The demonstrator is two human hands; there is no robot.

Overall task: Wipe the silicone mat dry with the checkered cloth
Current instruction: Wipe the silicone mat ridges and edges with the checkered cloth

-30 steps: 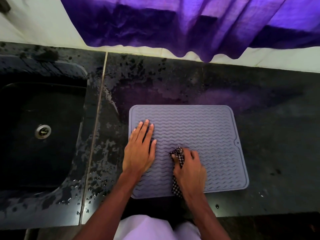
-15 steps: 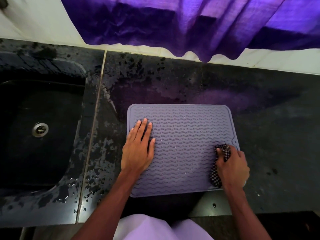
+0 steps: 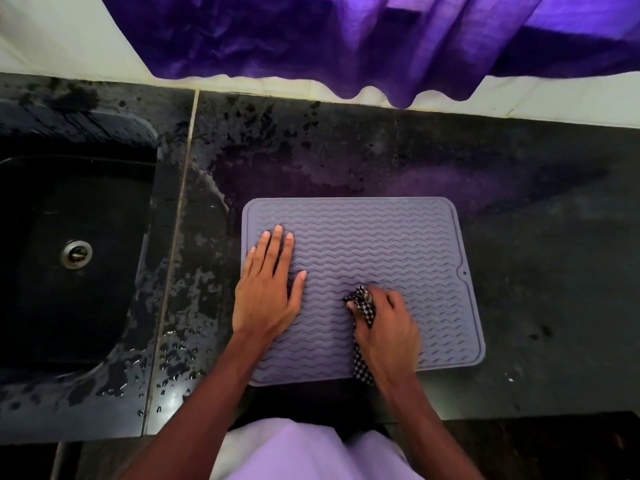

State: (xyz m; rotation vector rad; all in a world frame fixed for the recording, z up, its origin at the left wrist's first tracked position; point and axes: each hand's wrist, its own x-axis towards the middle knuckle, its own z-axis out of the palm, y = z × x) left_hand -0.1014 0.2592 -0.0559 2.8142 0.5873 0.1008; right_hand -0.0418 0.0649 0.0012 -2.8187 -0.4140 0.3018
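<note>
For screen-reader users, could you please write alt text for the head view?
A right hand grips a checkered cloth against a ribbed silicone mat; the left hand lies flat on it. The wet dark counter has a sink at left.

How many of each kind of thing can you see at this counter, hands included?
Hands: 2 (left hand, right hand)
Silicone mat: 1
Checkered cloth: 1
Sink: 1
Purple curtain: 1
Total: 6
</note>
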